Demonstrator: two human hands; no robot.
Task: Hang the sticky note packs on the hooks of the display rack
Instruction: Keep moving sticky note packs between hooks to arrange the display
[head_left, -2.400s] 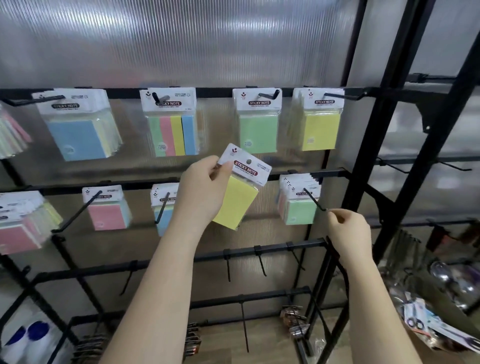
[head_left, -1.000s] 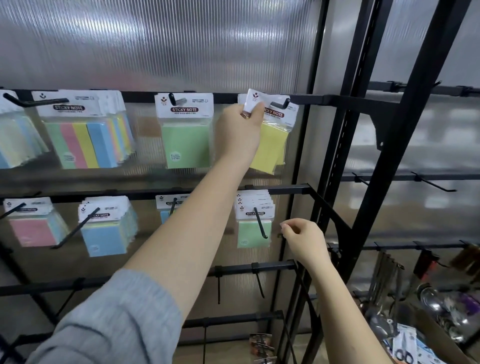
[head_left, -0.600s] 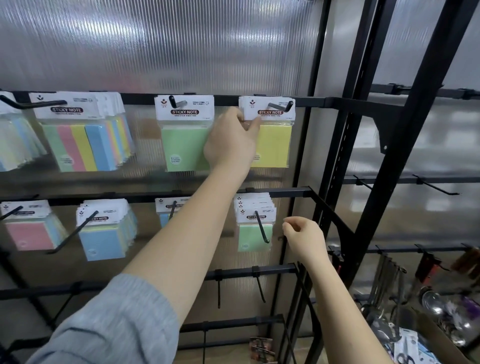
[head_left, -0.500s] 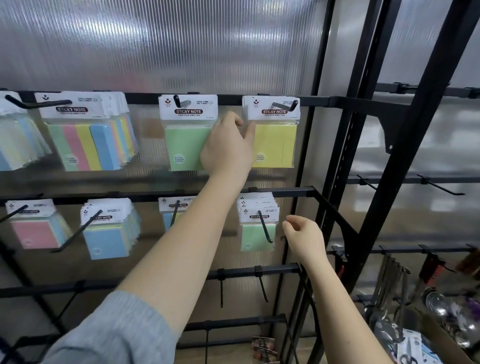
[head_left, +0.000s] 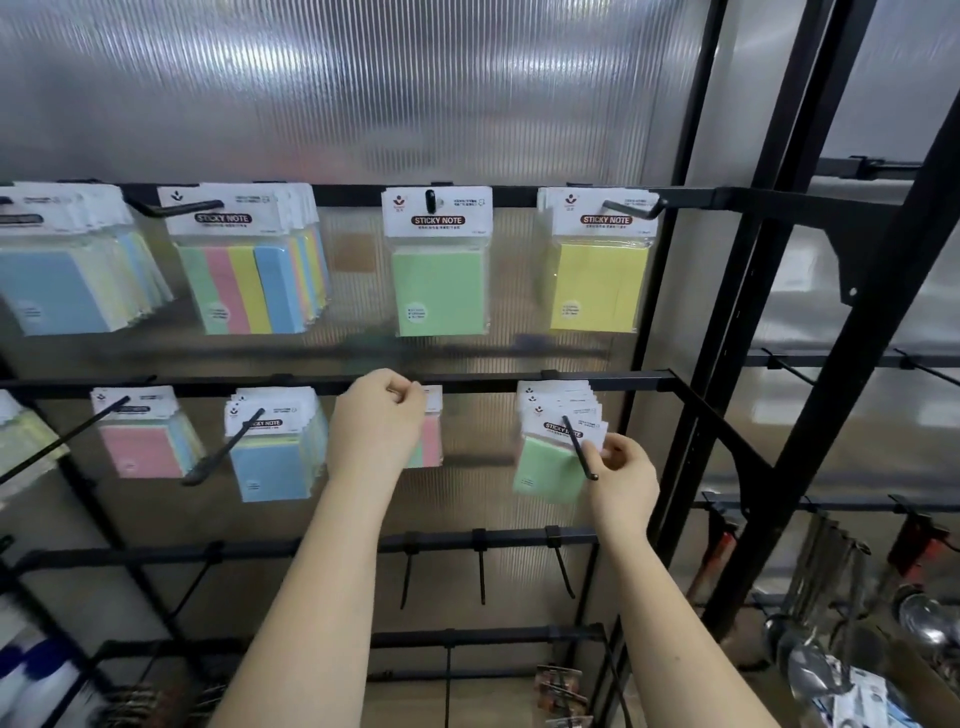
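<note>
Sticky note packs are hanging on two rails of the black display rack (head_left: 691, 384). On the upper rail, a yellow pack (head_left: 597, 260) is hanging from the rightmost hook (head_left: 631, 208), beside a green pack (head_left: 439, 260). On the lower rail, your right hand (head_left: 621, 475) is pinching the white header of the front green pack (head_left: 550, 462) on its hook (head_left: 579, 447). Your left hand (head_left: 376, 423) is curling its fingers at the header of a pink pack (head_left: 431, 436), which it mostly hides, so you cannot tell how firmly it is gripping.

Hanging ladles (head_left: 826, 558); ribbed translucent panel (head_left: 363, 88)
</note>
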